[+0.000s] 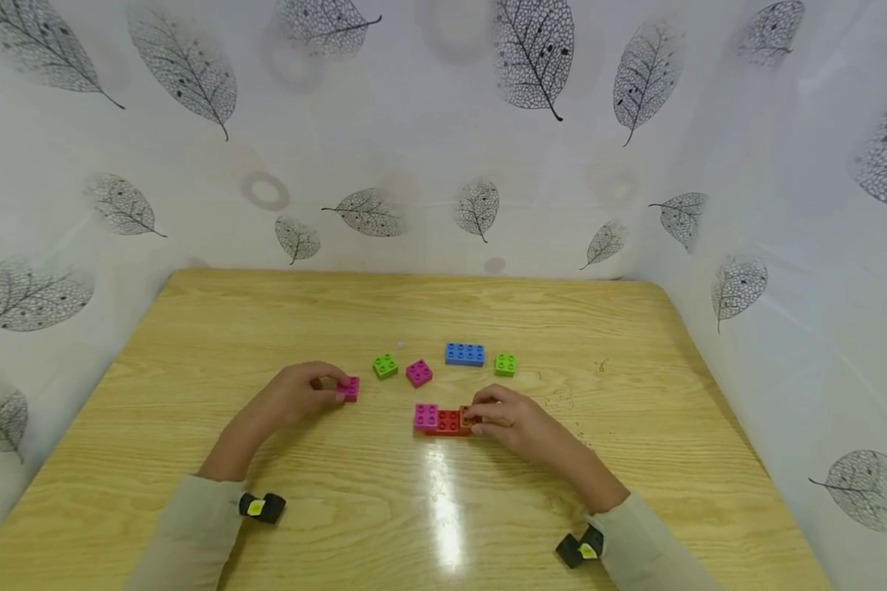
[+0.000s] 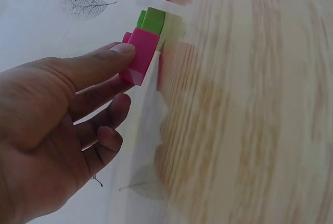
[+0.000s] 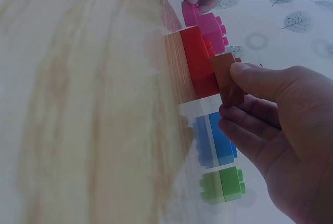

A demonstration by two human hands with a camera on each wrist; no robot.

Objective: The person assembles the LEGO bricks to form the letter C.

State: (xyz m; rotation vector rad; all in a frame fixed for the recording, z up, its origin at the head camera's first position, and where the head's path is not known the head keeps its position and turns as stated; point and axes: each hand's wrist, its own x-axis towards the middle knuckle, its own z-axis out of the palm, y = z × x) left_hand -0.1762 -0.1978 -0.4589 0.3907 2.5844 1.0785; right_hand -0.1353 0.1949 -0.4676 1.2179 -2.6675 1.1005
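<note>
My left hand [image 1: 299, 392] pinches a small magenta building brick [image 2: 140, 56] between thumb and fingers, close over the table. The right hand [image 1: 519, 420] holds a small brown brick [image 3: 227, 78] at the right end of a long red brick [image 1: 448, 421]. In the right wrist view the brown brick is slightly tilted against the red one's upper edge. On the red brick's left end sits a pink brick [image 1: 425, 414], with bare red studs between it and the brown brick. My right fingers partly hide the brown brick in the head view.
Behind the hands lie a green brick [image 1: 385, 366], another magenta brick [image 1: 419, 373], a long blue brick [image 1: 464, 354] and a second green brick [image 1: 506, 364]. They rest on a wooden table [image 1: 325, 509], with a leaf-patterned cloth [image 1: 414, 148] around its back and sides.
</note>
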